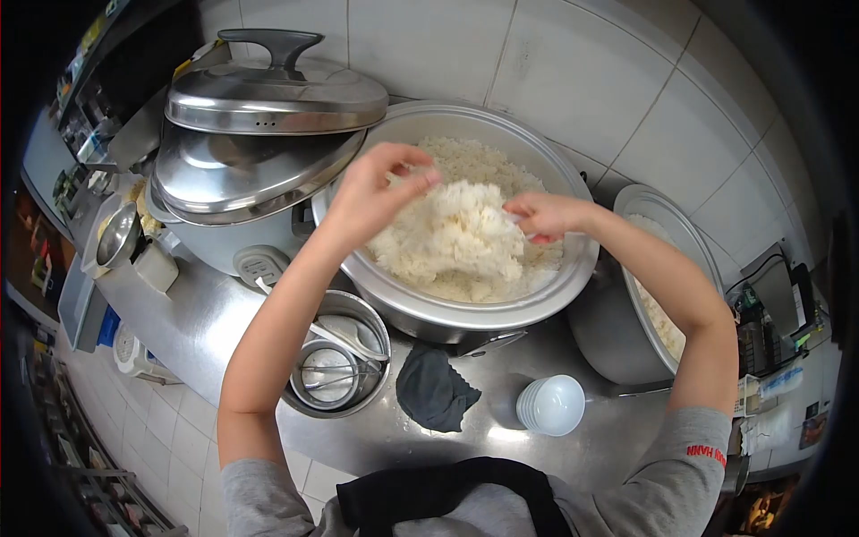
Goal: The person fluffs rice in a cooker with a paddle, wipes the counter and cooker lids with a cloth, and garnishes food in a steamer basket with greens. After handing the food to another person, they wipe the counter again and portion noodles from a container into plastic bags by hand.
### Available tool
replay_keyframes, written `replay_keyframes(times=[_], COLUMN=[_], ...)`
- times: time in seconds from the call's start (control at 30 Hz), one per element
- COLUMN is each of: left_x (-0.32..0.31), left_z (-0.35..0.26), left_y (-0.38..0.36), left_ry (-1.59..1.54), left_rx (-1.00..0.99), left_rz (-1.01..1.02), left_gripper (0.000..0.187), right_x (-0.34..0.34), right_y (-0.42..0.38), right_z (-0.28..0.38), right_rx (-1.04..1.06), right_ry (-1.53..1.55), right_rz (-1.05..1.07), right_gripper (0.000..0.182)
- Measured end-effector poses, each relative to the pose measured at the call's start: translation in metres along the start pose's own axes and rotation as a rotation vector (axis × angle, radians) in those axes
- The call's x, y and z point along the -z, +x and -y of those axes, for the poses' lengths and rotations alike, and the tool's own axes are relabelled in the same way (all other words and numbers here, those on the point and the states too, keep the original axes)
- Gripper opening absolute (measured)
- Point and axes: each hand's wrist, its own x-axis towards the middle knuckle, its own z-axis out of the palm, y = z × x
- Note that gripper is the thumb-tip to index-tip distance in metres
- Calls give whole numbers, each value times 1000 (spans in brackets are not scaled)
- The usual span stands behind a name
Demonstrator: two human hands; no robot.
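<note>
A wide metal pot [573, 286] of cooked white rice [479, 157] stands in front of me. Over its middle rises a loose heap of rice [461, 228], slightly blurred. My right hand [548, 217] is closed at the heap's right side, around something whitish that the rice mostly hides; I cannot make out its kind. My left hand [385, 192] hovers at the heap's upper left, fingers curved, with a gap between thumb and fingers and nothing visible in it.
Stacked white bowls [550, 405] and a dark cloth [436, 389] lie on the steel counter [210, 309]. A metal pot with utensils [335, 353] sits nearer left. Behind it is a cooker with metal lids [259, 170]. Another rice pot [617, 327] stands right, against the tiled wall.
</note>
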Motion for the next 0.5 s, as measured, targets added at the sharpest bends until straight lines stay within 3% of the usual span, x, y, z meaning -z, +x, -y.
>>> replay_keyframes(times=[0.03, 0.1, 0.13, 0.17, 0.23, 0.27, 0.3, 0.37, 0.4, 0.5], left_x=[-4, -17, -22, -30, -49, -56, -66, -94, -108, -164], left_z=[6, 23, 2, -1, -1, -3, -14, -49, -59, -96], left_y=[1, 2, -7, -5, 0, 4, 10, 24, 30, 44], left_ry=[4, -404, -540, -535, -996, -1148, -1144, -1500, -1576, -1638], left_rx=[-4, 161, 282, 276, 556, 524, 526, 580, 497, 501], left_rz=[0, -279, -268, -263, -337, -225, -203, -192, -99, -6], left_gripper=[32, 44, 54, 54, 59, 62, 62, 64, 61, 56], right_x=[7, 20, 28, 34, 45, 51, 57, 72, 80, 78], right_y=[-3, -14, -18, -20, -26, -30, -37, -55, -67, -131], right_z=[5, 18, 25, 28, 31, 31, 30, 18, 5, -28], right_rx=[21, 33, 40, 45, 49, 46, 59, 46, 67, 69], right_ry=[38, 44, 46, 50, 75, 87, 84, 95, 129, 207], right_rz=[-49, -81, -111, -119, -221, -231, -241, -282, -291, -357], right_gripper=[13, 11, 11, 11, 9, 9, 10, 12, 12, 11])
